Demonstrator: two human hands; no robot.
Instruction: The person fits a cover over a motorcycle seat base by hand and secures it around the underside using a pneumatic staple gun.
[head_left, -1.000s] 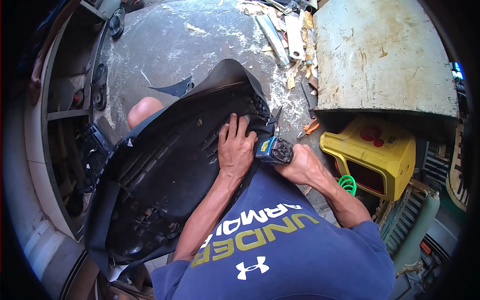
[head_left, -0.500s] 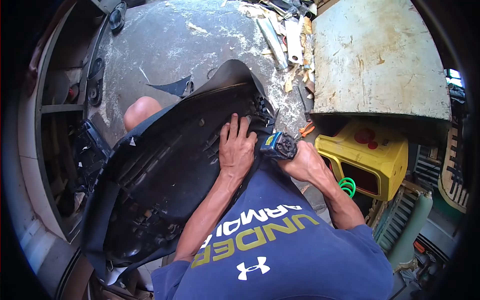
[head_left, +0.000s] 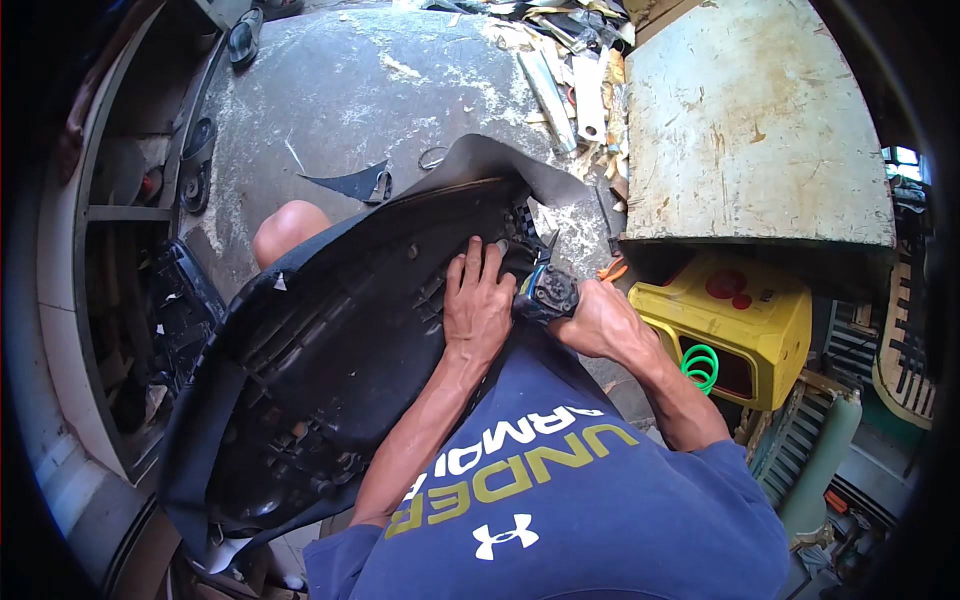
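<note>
A black motorcycle seat (head_left: 340,340) lies underside up across my lap, with dark cover material (head_left: 480,158) loose around its rim. My left hand (head_left: 478,312) rests on the seat's underside near its right edge, fingers stretched out and flat. In my right hand (head_left: 605,322) is a staple gun (head_left: 552,291), blue and black, its nose against or very near the seat edge beside my left fingers. The exact contact point is hidden. A green coiled hose (head_left: 700,368) hangs by my right forearm.
Scraps and a metal tube (head_left: 547,100) lie beyond the seat. To the right stand a worn pale box (head_left: 755,130) and a yellow case (head_left: 775,310). Orange-handled pliers (head_left: 613,270) lie nearby. Shelving (head_left: 125,214) and sandals (head_left: 197,165) are at the left; a cut dark scrap (head_left: 350,182) lies ahead.
The staple gun has moved left and slightly inward to the seat edge, close to my left hand. The far cover flap now spreads further right. My left hand has barely shifted.
</note>
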